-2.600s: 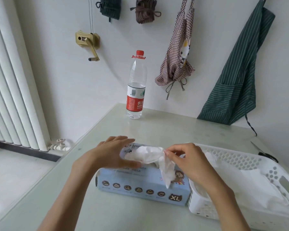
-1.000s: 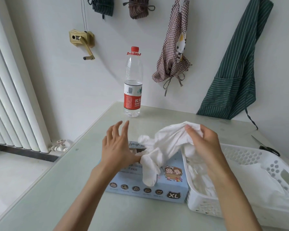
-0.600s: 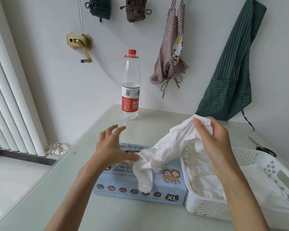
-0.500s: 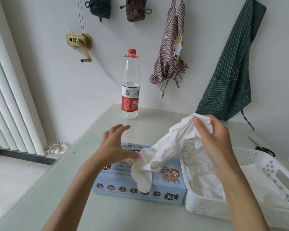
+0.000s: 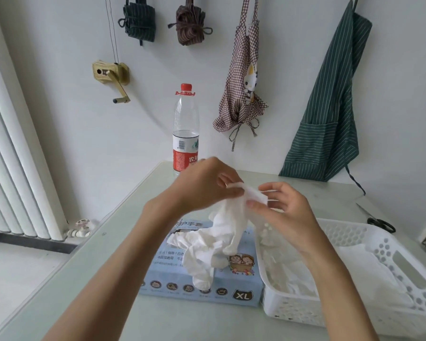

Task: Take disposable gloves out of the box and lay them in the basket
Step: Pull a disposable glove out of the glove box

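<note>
Nearest, at 6 o'clock on the pale table (image 5: 89, 286): a blue glove box (image 5: 197, 289) marked XL, with a white perforated basket (image 5: 384, 264) touching its right side at 4 o'clock, white gloves (image 5: 288, 274) already lying inside. Above the box, held up in mid-air — 1 white glove (image 5: 217, 244), cuff uppermost, fingers dangling down over the box top. Left hand (image 5: 204, 185) pinching the cuff's left edge between thumb and curled fingers; right hand (image 5: 288, 207) pinching the cuff's right edge the same way, remaining fingers loosely bent. Both hands close together, almost touching across the cuff. Farther off at 12 o'clock, a clear water bottle (image 5: 185, 129) with red cap and red label, upright near the table's far edge. At 2 o'clock, black-handled scissors (image 5: 379, 221) flat on the table beyond the basket. On the wall behind — a checked apron (image 5: 244, 94) at 12 o'clock and a green striped apron (image 5: 330, 114) at 1 o'clock.
</note>
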